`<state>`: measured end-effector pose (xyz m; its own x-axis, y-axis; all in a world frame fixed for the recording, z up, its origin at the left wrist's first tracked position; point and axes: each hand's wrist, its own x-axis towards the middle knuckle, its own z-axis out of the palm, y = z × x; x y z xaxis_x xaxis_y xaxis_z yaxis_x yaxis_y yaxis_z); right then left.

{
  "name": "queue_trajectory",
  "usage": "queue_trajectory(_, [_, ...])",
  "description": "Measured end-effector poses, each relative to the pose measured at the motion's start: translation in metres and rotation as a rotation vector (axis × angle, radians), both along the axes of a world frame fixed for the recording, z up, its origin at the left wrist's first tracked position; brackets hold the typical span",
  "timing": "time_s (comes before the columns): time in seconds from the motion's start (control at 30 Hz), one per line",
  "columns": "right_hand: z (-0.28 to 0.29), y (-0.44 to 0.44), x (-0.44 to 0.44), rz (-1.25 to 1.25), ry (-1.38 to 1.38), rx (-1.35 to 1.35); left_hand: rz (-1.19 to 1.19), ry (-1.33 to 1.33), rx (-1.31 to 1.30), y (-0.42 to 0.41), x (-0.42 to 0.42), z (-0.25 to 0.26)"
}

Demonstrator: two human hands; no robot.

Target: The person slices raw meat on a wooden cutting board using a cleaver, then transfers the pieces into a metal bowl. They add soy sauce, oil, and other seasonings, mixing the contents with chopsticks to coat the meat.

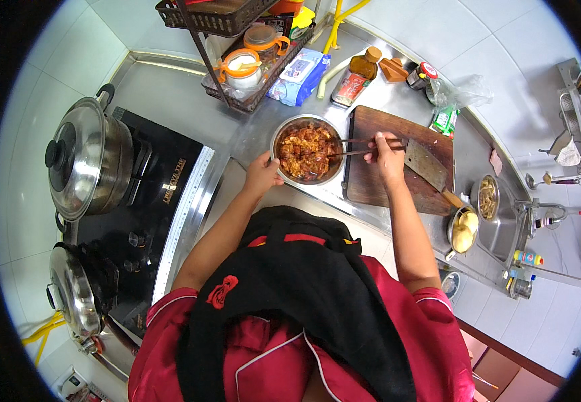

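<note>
A round steel bowl (274, 145) on the metal counter holds chunks of reddish-brown seasoned meat (306, 151). My left hand (263, 173) grips the bowl's near left rim, thumb over the edge. In my right hand (385, 153) is a pair of dark chopsticks (355, 153), their tips down in the meat at the bowl's right side. Beneath that hand lies a dark wooden cutting board (371, 186). On the board rests a cleaver (425, 162) with a wooden handle, just right of my right hand.
Left is a black gas stove (144, 226) with a large lidded pot (79, 161) and a lidded pan (72, 291). Behind the bowl stand a rack (230, 100), wipes (298, 75) and a sauce bottle (358, 78). Peeled potatoes (464, 233) sit in a bowl by the sink (506, 236).
</note>
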<state>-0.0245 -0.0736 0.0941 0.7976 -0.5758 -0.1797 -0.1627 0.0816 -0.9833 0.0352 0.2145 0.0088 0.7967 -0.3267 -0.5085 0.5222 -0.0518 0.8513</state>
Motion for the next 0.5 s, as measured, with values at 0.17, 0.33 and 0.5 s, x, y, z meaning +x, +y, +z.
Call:
queue_trajectory(0.17, [-0.073, 0.002, -0.015, -0.233, 0.056, 0.43, -0.012, -0.021, 0.014, -0.002, 0.003, -0.001])
queue_trajectory(0.33, [-0.05, 0.015, -0.011, -0.251, -0.048, 0.472, -0.002, 0.02, 0.004, 0.001, 0.003, -0.006])
queue_trajectory(0.5, [0.011, 0.008, 0.003, -0.045, -0.156, 0.063, 0.007, 0.006, 0.014, 0.001, 0.003, -0.01])
